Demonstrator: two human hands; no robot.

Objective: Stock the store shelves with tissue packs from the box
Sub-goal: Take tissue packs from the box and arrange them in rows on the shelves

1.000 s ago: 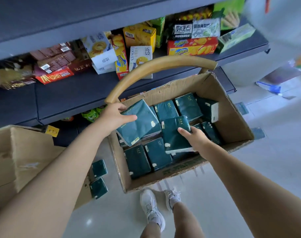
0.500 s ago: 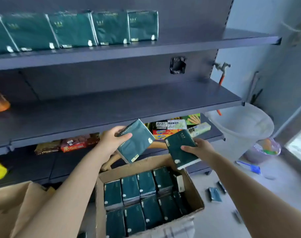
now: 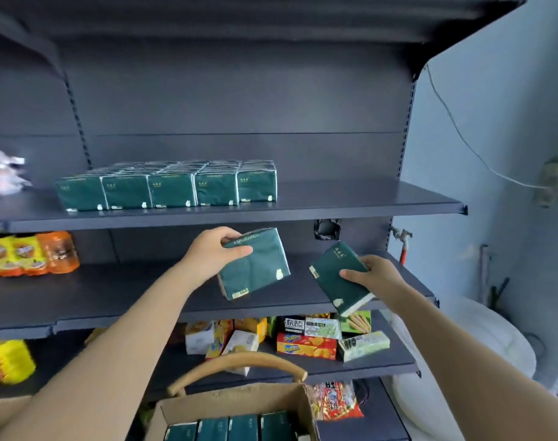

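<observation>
My left hand grips a dark green tissue pack by its top left corner, held tilted in front of the middle shelf. My right hand holds a second green tissue pack, tilted, near that shelf's right end. A row of several green tissue packs stands on the upper shelf, with bare shelf to its right. The cardboard box at the bottom centre holds more green packs.
Orange and yellow snack bags sit at the middle shelf's left end. Biscuit and snack boxes fill the lower shelf. A curved wooden handle arches over the box. A white bin stands at right against the blue wall.
Both hands have lifted their tissue packs out of the box and up to the middle shelf. My view has tilted upward, showing the upper shelf's row of packs.
</observation>
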